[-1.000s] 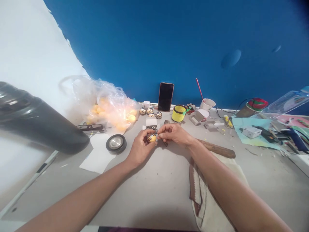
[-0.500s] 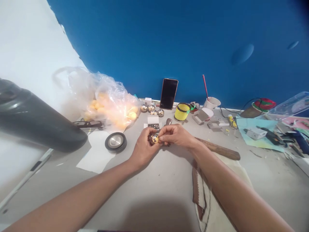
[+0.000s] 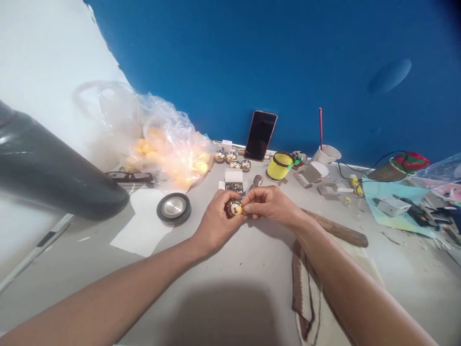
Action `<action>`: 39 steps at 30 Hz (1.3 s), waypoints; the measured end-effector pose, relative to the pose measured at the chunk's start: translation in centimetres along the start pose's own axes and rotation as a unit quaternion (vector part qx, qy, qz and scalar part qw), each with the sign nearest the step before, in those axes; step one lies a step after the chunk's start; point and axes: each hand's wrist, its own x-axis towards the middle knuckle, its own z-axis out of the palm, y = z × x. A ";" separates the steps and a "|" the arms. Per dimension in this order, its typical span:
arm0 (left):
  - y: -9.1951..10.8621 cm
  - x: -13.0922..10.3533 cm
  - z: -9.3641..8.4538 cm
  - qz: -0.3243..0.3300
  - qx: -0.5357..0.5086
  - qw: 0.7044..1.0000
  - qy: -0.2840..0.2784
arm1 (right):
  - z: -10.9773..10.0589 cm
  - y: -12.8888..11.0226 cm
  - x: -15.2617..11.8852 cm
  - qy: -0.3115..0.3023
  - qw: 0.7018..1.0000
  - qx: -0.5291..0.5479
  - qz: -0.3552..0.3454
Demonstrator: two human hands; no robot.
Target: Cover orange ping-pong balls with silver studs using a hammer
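Between left fingers [image 3: 227,194], yellow-and-silver ball [image 3: 234,208], right fingers [image 3: 253,208] alongside

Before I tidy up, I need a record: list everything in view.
ball: 1, yellow and silvery, held
metallic balls: 4, silvery, back centre
open box: 1, white, beyond ball
plastic bag: 1, clear, back left
phone: 1, black, against blue wall
tub: 1, yellow, right of phone
cup: 1, white, back right
stick: 1, red, in cup
wooden handle: 1, brown, right
cloth: 1, cream and brown, front right
disc: 1, black and silver, left
paper: 1, white, beside disc
glasses: 1 pair, dark, left
cylinder: 1, dark grey, far left
sheet: 1, blue-green, right
other small things: uncounted, mixed colours, mostly right
table: 1, grey, beneath
left hand: 1, bare, around ball
right hand: 1, bare, at ball
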 end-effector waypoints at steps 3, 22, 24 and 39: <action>-0.1 0.0 0.0 0.005 -0.007 1.000 0.001 | 0.0 -0.1 0.0 -0.010 1.000 0.008 -0.004; 0.0 -0.3 0.3 0.027 0.014 0.999 0.019 | 0.3 -0.4 -0.2 0.003 1.000 -0.005 -0.002; 0.0 -0.2 0.2 0.025 0.016 0.999 0.018 | 0.4 -0.5 -0.2 0.003 1.000 -0.008 0.001; 0.1 -0.2 0.2 0.026 0.014 0.999 0.016 | 0.1 -0.2 0.0 -0.016 1.000 -0.017 -0.007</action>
